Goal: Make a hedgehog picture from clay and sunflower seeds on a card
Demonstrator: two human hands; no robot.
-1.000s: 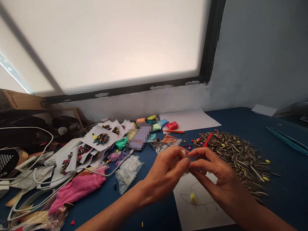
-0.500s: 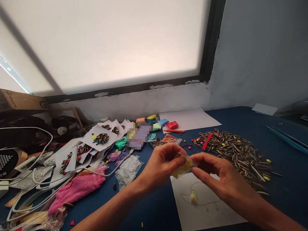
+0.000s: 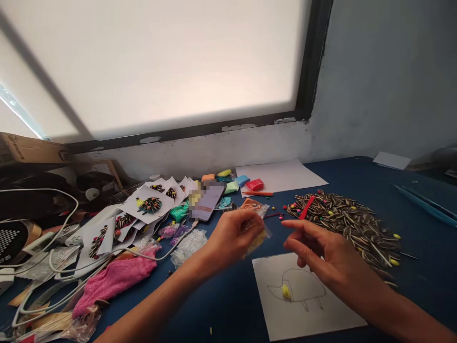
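My left hand pinches a small clear plastic bag with something yellow, like modelling clay, inside. To its right, my right hand hangs over the white sheet, thumb and forefinger apart, nothing visible between them. On that sheet is a pencil outline of an animal with a pointed snout and short legs. A dab of yellow clay lies at the head part of the drawing. Beyond my right hand spreads a pile of striped sunflower seeds with small coloured bits among them.
Seed-decorated cards are heaped at the left, near a phone on a white cable. A pink cloth lies in front. Coloured clay packs, including a red one, sit by a blank sheet. Blue tweezers-like tool rests far right.
My hands have moved apart. My left hand has drawn the yellow bag to the left, and my right hand has let go of it, its fingers now spread.
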